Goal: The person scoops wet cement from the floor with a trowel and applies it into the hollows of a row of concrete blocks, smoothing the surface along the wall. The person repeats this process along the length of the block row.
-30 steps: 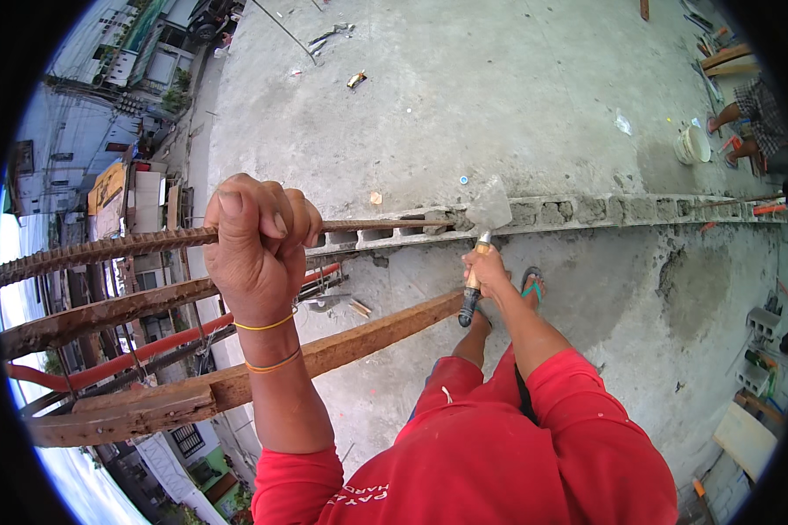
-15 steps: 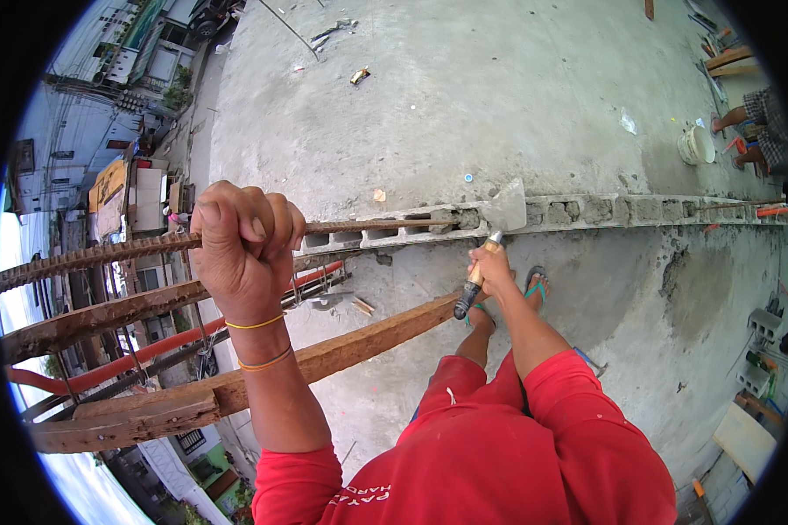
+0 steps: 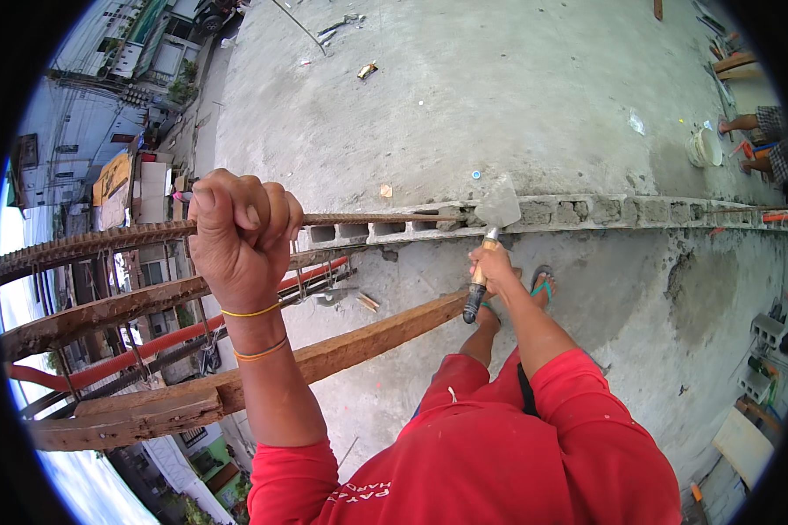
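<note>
My left hand [image 3: 243, 229] is closed in a fist around a rusty ribbed steel bar [image 3: 105, 242], which runs down toward the top of a hollow-block wall [image 3: 600, 210]. In my right hand [image 3: 494, 266] is a trowel [image 3: 499, 206], gripped by its wooden handle with the dark end toward me. Its pale, mortar-smeared blade lies over the wall's top, beside the bar's lower end. Grey mortar [image 3: 539, 213] fills several block cells right of the blade, while cells to the left are hollow. Whether fresh mortar sits under the blade is hidden.
A wooden beam [image 3: 350, 348] slants across at left, near rusty bars and an orange pipe [image 3: 149, 348]. My sandalled feet [image 3: 543, 284] stand on the concrete floor near the wall. A white bucket [image 3: 703, 148] and another person's legs [image 3: 751, 124] are at far right; loose blocks [image 3: 767, 328] lie at right.
The trowel blade has shifted slightly left along the wall top. My left hand has risen a little in view, still around the bar. The whole view has moved slightly.
</note>
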`<state>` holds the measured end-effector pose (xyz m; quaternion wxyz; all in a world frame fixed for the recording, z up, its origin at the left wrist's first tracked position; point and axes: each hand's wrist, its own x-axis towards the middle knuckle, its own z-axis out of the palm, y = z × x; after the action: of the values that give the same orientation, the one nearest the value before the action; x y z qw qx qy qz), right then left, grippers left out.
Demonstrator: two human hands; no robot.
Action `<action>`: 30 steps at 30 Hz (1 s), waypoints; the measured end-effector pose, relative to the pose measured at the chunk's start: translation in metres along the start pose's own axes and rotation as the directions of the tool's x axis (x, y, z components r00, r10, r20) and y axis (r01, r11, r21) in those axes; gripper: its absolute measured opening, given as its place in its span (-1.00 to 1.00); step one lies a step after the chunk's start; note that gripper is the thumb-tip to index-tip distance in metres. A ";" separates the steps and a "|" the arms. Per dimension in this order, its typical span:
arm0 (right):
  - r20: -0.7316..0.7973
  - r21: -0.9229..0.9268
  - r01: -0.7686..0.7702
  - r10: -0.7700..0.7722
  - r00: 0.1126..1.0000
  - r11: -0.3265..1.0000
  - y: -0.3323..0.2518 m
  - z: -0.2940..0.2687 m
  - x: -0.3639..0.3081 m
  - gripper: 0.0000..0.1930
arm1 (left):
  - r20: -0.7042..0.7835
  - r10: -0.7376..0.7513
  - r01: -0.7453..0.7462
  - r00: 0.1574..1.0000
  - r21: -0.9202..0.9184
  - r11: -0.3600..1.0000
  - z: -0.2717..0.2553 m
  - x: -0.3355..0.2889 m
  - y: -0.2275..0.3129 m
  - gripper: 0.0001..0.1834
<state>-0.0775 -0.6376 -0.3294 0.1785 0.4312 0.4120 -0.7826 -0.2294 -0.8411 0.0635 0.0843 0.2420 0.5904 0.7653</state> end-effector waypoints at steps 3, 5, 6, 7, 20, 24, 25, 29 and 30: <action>-0.054 -0.126 -0.033 0.027 0.998 0.991 0.000 0.000 0.001 -0.75 | -0.024 0.005 -0.005 1.000 -0.012 1.000 -0.001 0.000 0.000 -0.49; -0.071 0.070 0.052 -0.047 0.996 0.996 0.003 0.000 0.001 -0.75 | 0.011 0.008 -0.008 1.000 0.001 1.000 -0.002 0.000 0.001 -0.48; -0.070 0.090 0.062 -0.056 0.996 0.994 0.005 0.001 0.002 -0.75 | 0.010 0.001 -0.001 1.000 0.002 1.000 -0.002 0.000 0.001 -0.48; -0.022 0.114 0.050 -0.047 0.999 0.992 0.005 0.000 0.003 -0.75 | 0.012 -0.006 0.006 1.000 -0.001 1.000 -0.002 0.000 0.001 -0.48; 0.026 -0.192 0.014 -0.010 1.000 0.981 0.031 -0.056 -0.026 -0.70 | -0.015 -0.012 0.012 1.000 -0.007 1.000 0.023 0.008 -0.002 -0.50; -0.043 -0.560 -0.021 -0.004 0.999 0.828 0.047 -0.095 -0.076 -0.63 | 0.002 -0.015 0.015 1.000 -0.001 1.000 0.044 0.016 -0.006 -0.51; -0.114 -0.652 -0.103 0.037 0.993 0.751 0.047 -0.096 -0.088 -0.61 | -0.010 -0.024 0.024 1.000 0.010 1.000 0.049 0.018 -0.006 -0.52; 0.100 -0.609 -0.038 0.125 0.987 0.792 0.034 -0.069 -0.115 -0.54 | -0.009 -0.037 0.037 0.999 -0.020 0.999 0.072 0.026 -0.005 -0.53; 0.150 -0.572 -0.028 0.138 0.979 0.820 0.031 -0.057 -0.115 -0.55 | -0.012 -0.051 0.050 0.999 -0.003 0.999 0.080 0.027 -0.006 -0.54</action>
<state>0.0369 -0.6196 -0.2669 0.3697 0.3019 0.5881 -0.6530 -0.2159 -0.7594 0.0795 0.1002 0.2221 0.5959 0.7651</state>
